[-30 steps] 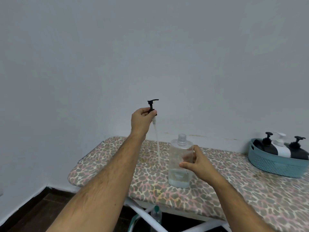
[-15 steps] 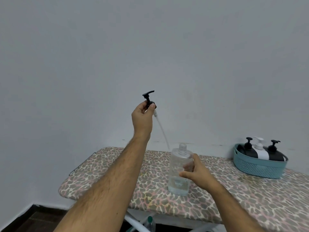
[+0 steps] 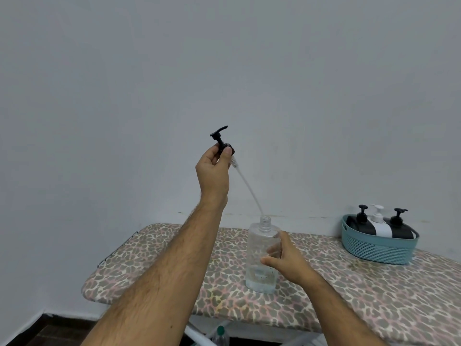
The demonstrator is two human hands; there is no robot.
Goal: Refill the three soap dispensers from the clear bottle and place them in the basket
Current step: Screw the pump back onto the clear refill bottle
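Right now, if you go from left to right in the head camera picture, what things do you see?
Black pump in the left hand → clear bottle held by the right hand → teal basket holding three soap dispensers.

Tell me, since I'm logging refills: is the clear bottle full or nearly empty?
Nearly empty. The clear bottle stands upright with liquid only near its base; its neck is open, pump lifted out in the left hand.

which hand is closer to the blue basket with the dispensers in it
Right. The right hand grips the clear bottle on the board, left of the basket. The left hand is raised farther left, holding the pump.
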